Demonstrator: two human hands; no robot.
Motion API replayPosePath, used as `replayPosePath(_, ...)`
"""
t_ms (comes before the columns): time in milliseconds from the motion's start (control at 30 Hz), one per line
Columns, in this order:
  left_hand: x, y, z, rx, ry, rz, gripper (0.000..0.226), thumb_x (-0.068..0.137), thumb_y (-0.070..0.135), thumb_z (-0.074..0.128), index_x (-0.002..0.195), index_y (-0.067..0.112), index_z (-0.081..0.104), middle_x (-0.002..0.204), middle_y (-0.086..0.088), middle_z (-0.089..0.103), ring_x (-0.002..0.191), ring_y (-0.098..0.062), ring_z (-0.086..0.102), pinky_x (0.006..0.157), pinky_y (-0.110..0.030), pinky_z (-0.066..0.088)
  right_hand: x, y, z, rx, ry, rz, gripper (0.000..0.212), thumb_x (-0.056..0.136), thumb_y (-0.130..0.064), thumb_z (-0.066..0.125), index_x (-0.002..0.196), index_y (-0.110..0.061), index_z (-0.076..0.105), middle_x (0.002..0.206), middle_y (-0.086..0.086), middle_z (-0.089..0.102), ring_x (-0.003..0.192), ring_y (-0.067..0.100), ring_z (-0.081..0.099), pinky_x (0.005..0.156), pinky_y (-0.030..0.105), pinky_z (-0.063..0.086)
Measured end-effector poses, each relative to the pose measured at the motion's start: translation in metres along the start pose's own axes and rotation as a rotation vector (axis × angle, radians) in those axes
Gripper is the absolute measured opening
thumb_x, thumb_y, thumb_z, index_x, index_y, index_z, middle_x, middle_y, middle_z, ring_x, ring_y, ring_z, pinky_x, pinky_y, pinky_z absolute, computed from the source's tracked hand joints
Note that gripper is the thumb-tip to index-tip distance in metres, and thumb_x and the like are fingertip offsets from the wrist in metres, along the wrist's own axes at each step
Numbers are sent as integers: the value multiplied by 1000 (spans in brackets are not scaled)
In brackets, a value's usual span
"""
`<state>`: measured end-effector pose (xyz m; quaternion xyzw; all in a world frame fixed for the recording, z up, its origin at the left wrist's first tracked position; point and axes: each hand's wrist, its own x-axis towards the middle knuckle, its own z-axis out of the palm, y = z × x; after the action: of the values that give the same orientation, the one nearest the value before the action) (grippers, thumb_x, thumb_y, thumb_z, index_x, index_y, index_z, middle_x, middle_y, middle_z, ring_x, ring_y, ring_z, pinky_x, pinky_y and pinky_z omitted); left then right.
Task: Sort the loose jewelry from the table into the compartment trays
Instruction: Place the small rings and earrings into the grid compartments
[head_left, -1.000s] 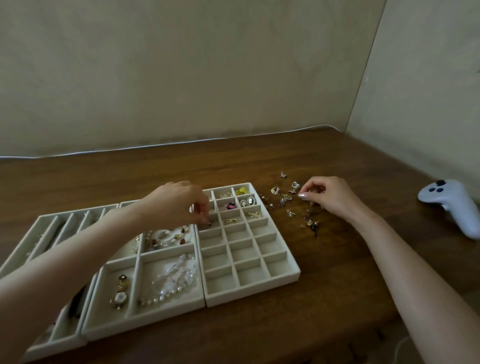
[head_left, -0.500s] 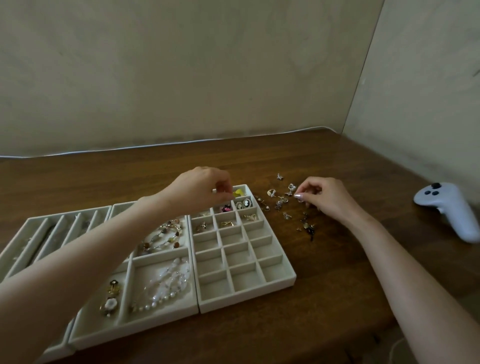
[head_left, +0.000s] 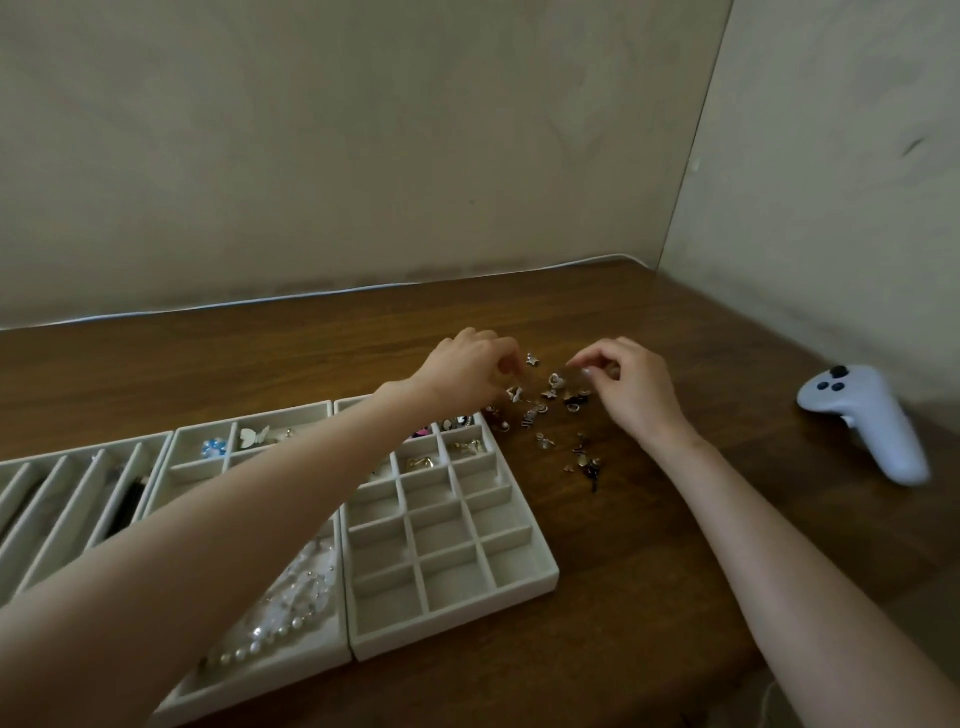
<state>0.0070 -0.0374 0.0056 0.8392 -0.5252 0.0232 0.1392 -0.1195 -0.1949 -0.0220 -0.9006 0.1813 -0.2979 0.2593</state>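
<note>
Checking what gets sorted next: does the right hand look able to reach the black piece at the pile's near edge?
Probably yes. The black piece lies uncovered on the table, close beside the right hand, nothing between them.

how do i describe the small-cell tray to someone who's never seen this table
On the brown wooden table, three pale trays sit side by side. Take the rightmost tray, beside the loose jewelry. Only it is split into many small square cells; the middle tray has larger compartments and the left tray long slots.
</note>
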Motion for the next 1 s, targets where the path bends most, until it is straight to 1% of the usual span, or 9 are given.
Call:
replayPosePath(100, 8, 1, 7, 30, -81, 16, 30, 87, 22, 62, 116, 28, 56, 120, 4, 53, 118, -18, 42, 96, -36, 38, 1, 2, 2, -30, -24, -3, 17, 91, -12, 60, 101, -21, 68, 104, -5, 58, 91, 8, 52, 79, 22, 45)
replayPosePath(200, 10, 2, 10, 42, -99, 21, 27, 87, 20, 62, 113, 28, 59, 118, 2, 54, 116, -18, 44, 98, -38, 39, 3, 3, 6, -104, -101, -91, 22, 89, -20, 63, 109, -25, 68, 113, -6, 61, 106, 14, 48, 93, 31, 39)
replayPosePath(333, 7, 4, 11, 20, -48, 11, 21, 87, 19, 62, 107, 24, 61, 110, 1, 57, 103, -18, 53, 90, -36, 46, 3, 3, 11, -172, -205, -167, 29, 93, -22, 58, 121, -26, 64, 128, -7, 59, 122, 18, 45, 104, 41, 35)
replayPosePath(467, 4, 3, 7, -13, -26, 16, 15, 87, 22, 62, 102, 22, 62, 105, 1, 59, 93, -15, 57, 83, -35, 51, 2, 2, 12, -206, -296, -145, 34, 94, -14, 52, 126, -26, 59, 134, -8, 54, 128, 14, 42, 109, 38, 31)
replayPosePath(633, -2, 2, -5, -68, 31, 24, 12, 86, 20, 65, 97, 18, 64, 100, 3, 62, 92, -13, 59, 83, -32, 51, 2, 0, 11, -162, -257, -126, 31, 92, -9, 56, 115, -25, 66, 119, -6, 60, 116, 13, 51, 106, 39, 37)
replayPosePath(733, -14, 2, -17, -147, 68, 43, 9, 84, 18, 67, 93, 18, 65, 97, 4, 62, 86, -9, 60, 81, -28, 52, 2, -1, 11, -168, -225, -109, 26, 89, -11, 61, 110, -26, 69, 111, -6, 60, 107, 11, 51, 100, 31, 39)
replayPosePath(800, -28, 4, -26, -190, 68, 76, 9, 83, 18, 68, 91, 19, 64, 96, 5, 61, 84, -6, 61, 78, -21, 52, 2, -1, 10, -133, -224, -94, 24, 88, -11, 63, 106, -26, 70, 105, -7, 56, 100, 8, 50, 95, 28, 41)
replayPosePath(867, -46, 6, -31, -218, 47, 105, 9, 83, 19, 69, 89, 21, 63, 94, 8, 59, 83, -2, 61, 75, -15, 50, 1, -3, 9, -88, -237, -92, 23, 87, -10, 64, 104, -24, 70, 104, -7, 54, 98, 8, 49, 92, 26, 42)
replayPosePath(1000, -73, 8, -33, -223, -30, 150, 13, 81, 26, 69, 92, 20, 65, 93, 12, 60, 81, 1, 59, 73, -12, 48, 0, -5, 9, -52, -242, -61, 23, 88, -8, 61, 102, -24, 69, 107, -5, 54, 100, 8, 51, 85, 20, 38)
